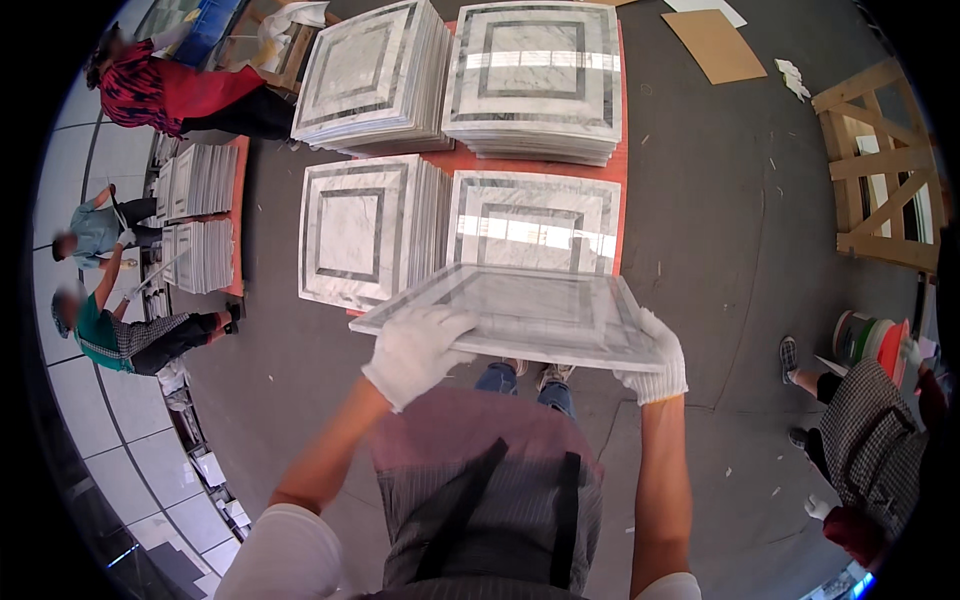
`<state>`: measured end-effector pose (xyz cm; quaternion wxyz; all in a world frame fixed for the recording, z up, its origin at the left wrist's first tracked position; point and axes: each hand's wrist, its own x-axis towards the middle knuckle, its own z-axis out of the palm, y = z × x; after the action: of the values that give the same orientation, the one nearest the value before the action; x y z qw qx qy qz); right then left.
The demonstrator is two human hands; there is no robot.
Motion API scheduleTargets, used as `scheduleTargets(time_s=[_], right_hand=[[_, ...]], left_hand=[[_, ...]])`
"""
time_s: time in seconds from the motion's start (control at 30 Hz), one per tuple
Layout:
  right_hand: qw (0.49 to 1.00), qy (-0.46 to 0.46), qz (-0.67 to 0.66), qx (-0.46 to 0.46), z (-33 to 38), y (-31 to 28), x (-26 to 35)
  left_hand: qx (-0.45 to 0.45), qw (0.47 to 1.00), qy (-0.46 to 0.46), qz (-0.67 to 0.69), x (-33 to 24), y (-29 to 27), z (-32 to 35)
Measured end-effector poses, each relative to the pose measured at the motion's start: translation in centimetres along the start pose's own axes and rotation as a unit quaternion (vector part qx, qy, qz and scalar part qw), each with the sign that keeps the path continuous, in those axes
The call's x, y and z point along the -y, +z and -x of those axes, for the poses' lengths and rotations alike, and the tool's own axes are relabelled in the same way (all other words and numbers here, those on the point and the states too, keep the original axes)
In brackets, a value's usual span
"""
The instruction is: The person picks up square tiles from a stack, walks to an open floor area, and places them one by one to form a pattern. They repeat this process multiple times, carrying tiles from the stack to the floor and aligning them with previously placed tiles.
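A square, polished marble-look tile (540, 305) with grey frame-like bands is in front of my body, tilted, its near edge toward me. White gloves cover both hands. My left hand (422, 350) grips the tile's near left part, the thumb side on its face. My right hand (658, 358) holds its right edge near the corner, with the fingers partly hidden. Just beyond it, the near right tile stack (535, 215) is partly covered by the held tile. Beside that stands the near left tile stack (355, 230), of the same pattern.
Two taller tile stacks (535, 70) stand farther back on the same red pallet (624, 120). At left, people work by another red pallet (239, 200) of tiles. A wooden crate (885, 165) and a crouching person (870, 430) are at right. Cardboard (715, 45) lies on the floor.
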<state>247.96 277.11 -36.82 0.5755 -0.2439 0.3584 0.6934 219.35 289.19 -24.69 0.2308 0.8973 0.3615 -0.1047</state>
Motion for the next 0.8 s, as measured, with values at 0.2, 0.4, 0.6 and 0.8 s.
scheduleTargets(time_s=[0.2,0.4,0.6,0.8], right_hand=[[0.999,0.014,-0.035,-0.006,-0.3,-0.6,0.1],[0.999,0.053,-0.002,-0.009,-1.1,-3.3,0.7],[0.998,0.008,0.057,-0.040,0.0,-1.7,0.2],[0.988,-0.003,0.146,-0.055,-2.2,-2.0,1.0]], left_hand=[[-0.051,0.866,-0.310,0.388,10.8,-3.0,1.7],[0.126,0.632,-0.504,0.575,24.1,8.5,3.6],[0.136,0.425,-0.384,0.809,18.6,10.0,-2.3],[0.142,0.386,-0.446,0.795,19.6,10.4,-2.7]])
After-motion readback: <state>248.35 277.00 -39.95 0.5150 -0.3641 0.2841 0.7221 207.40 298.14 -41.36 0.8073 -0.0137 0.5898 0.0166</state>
